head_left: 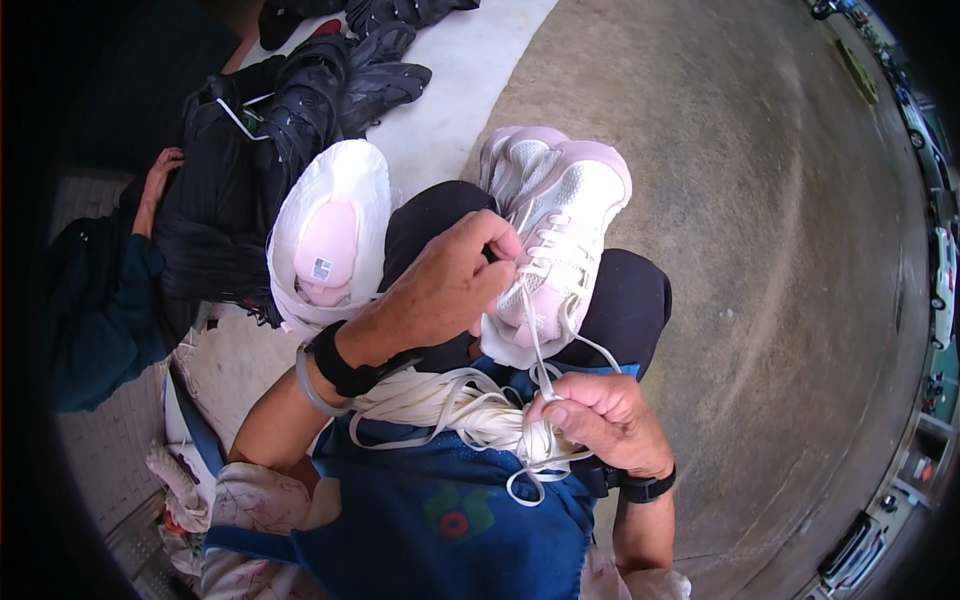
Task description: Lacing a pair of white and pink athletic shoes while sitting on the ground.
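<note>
A white and pink sneaker point(565, 230) rests on my lap, toe pointing away, its laces partly threaded. At the left eyelet row, my left hand point(440, 285) is closed, thumb and forefinger pinching at the shoelace point(532, 315). Nearer to me, my right hand point(610, 420) pinches the strands that run down from the shoe's collar. A thick bundle of cream shoelaces point(440, 405) lies across the blue apron point(430, 520), partly under my right hand. More white and pink shoes point(510, 160) sit just behind the sneaker's toe.
Left of my knee is another pale shoe point(325, 235) with a pink insole. Several black shoes point(310, 90) are piled beyond it on a white sheet point(465, 75). A co-worker's hand point(158, 180) shows at far left. Concrete floor point(760, 300) stretches right, toward parked vehicles point(943, 285).
</note>
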{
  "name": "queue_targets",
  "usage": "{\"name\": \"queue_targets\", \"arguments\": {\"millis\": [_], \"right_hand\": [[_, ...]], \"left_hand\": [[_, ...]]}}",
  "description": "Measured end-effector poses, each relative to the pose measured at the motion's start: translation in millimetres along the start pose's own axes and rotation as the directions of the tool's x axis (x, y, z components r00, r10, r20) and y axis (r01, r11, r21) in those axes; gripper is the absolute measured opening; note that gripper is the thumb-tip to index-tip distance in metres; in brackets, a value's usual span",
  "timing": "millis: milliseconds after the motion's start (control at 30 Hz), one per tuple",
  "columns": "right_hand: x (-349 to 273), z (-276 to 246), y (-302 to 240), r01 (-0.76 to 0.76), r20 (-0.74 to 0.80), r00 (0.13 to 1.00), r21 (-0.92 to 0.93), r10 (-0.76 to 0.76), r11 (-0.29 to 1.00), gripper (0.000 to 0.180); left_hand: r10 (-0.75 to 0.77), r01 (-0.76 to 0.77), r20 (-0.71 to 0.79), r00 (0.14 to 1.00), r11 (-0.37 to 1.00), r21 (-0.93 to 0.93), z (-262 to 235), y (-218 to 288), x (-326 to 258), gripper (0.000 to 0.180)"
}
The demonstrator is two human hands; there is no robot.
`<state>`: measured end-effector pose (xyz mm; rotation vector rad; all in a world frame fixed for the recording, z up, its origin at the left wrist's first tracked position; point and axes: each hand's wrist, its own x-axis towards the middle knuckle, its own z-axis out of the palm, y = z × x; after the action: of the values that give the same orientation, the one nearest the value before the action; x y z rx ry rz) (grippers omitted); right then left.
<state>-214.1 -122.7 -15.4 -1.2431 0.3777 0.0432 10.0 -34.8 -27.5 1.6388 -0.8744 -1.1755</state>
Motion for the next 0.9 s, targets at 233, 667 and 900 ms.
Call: {"name": "queue_targets", "arguments": {"millis": [233,667,900], "right_hand": [[4.5,14.8,-1.7,0.010,-0.031,0.999,-0.087,-0.013,0.996,0.016],[8.8,32.0,7.2,0.092,0.020,0.996,-0.376,-0.091,0.922,0.013],[6.8,23.9,11.6,-0.129,-0.629,0.753,-0.430,-0.194,0.894,0.023]], "left_hand": [[0.059,-0.059,-0.006,0.998,0.994,0.087,3.0,-3.4,3.1,0.015],[-0.323,0.373,0.195,0.926,0.862,-0.342,22.5,-23.6,-46.0,0.042],[-0.389,0.399,0.229,0.892,0.443,-0.803,44.5,-45.6,-50.7,0.022]]}}
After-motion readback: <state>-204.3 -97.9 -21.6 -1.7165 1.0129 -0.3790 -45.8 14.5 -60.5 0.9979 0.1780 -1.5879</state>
